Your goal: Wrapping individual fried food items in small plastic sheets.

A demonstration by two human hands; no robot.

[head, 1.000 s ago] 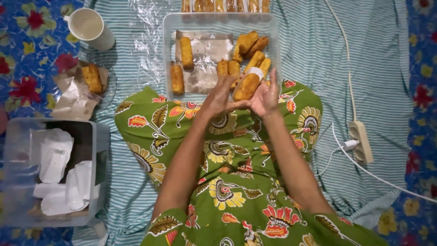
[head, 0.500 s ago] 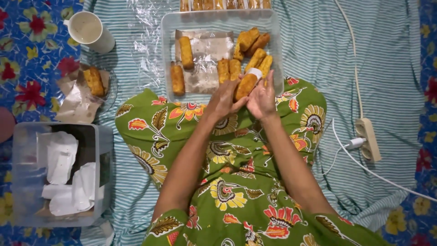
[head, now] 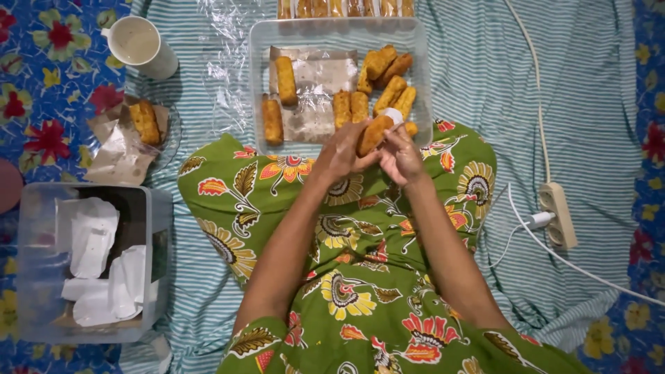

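Both my hands meet over my lap, which is covered in green floral cloth. My left hand (head: 339, 152) grips a golden fried roll (head: 374, 134) by its lower end. My right hand (head: 400, 156) pinches a small white piece (head: 393, 116) at the roll's upper end. Just beyond them lies a clear rectangular tray (head: 258, 83) lined with greasy paper, holding several more fried rolls (head: 285, 79), most of them heaped on its right side.
A white mug (head: 138, 47) stands at the far left. A glass dish with paper and fried rolls (head: 145, 121) sits below it. A clear box of white wrappers (head: 90, 260) is at my left. A power strip (head: 557, 215) with cables lies at the right.
My hands have stayed together at the tray's near edge, turning the fried roll slightly. The view has shifted a little.
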